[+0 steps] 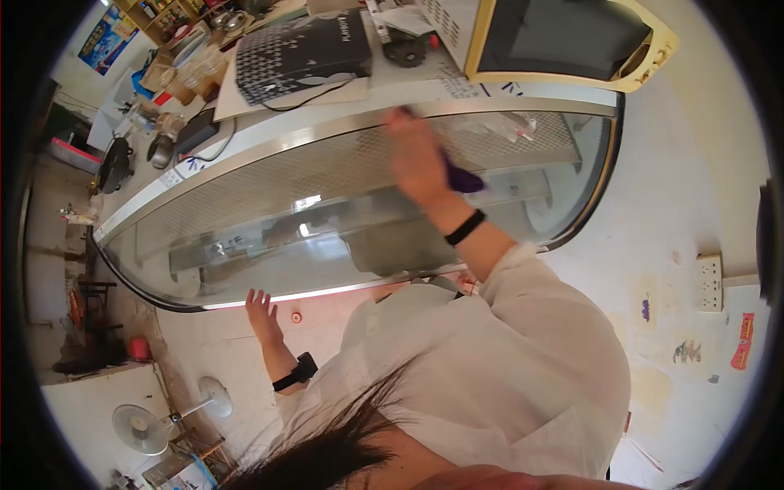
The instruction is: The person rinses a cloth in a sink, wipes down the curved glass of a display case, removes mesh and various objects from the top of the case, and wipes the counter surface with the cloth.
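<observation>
A glass-fronted display case (pixel 245 216) with a curved front stretches across the view. Near the upper metal edge of its glass, my right hand (pixel 416 159) is closed on a dark purple cloth (pixel 463 175), which shows on both sides of the hand. The hand is slightly blurred, and much of the cloth is hidden beneath it. My left hand (pixel 263 317) hangs by the lower edge of the glass with its fingers apart, holding nothing. A black watch (pixel 304 367) is on the left wrist and a black band (pixel 465 227) on the right.
On the counter top stand a yellow-framed microwave (pixel 563 41), a black patterned box (pixel 302 53) and a small dark scale-like device (pixel 198 129) with a cable. Jars and kitchenware crowd the left end. Two fan heads (pixel 140 429) stand at lower left; a power strip (pixel 710 282) is at right.
</observation>
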`<action>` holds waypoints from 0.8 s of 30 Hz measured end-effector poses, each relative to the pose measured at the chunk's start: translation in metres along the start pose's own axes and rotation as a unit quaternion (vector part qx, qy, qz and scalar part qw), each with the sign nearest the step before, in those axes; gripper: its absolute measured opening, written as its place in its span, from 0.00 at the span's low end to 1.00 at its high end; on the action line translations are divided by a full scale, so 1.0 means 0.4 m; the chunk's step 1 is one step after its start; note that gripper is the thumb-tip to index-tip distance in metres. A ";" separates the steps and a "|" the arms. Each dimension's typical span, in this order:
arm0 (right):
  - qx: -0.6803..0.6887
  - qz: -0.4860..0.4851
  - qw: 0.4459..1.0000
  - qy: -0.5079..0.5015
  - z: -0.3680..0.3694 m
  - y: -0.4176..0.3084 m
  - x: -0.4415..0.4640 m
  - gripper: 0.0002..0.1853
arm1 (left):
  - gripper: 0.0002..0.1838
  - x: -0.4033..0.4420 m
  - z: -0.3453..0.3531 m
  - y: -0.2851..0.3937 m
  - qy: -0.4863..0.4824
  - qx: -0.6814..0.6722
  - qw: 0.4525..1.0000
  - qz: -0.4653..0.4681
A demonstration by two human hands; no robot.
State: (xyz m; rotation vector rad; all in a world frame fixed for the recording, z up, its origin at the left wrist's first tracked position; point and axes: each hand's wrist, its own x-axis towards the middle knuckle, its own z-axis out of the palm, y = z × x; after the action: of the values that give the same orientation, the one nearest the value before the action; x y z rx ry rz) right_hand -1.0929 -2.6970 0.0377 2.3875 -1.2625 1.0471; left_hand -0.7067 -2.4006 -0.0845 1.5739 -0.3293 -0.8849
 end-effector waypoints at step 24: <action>0.275 0.105 0.930 -0.219 -0.196 -0.029 -0.143 0.16 | 0.20 -0.249 0.527 0.253 -0.281 0.490 0.754 0.334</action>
State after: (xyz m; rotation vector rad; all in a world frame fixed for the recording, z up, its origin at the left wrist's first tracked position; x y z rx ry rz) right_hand -1.1425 -2.6145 0.0551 3.1013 -1.5606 1.0722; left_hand -0.8919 -2.5089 0.0517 1.8224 -1.9259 -0.5769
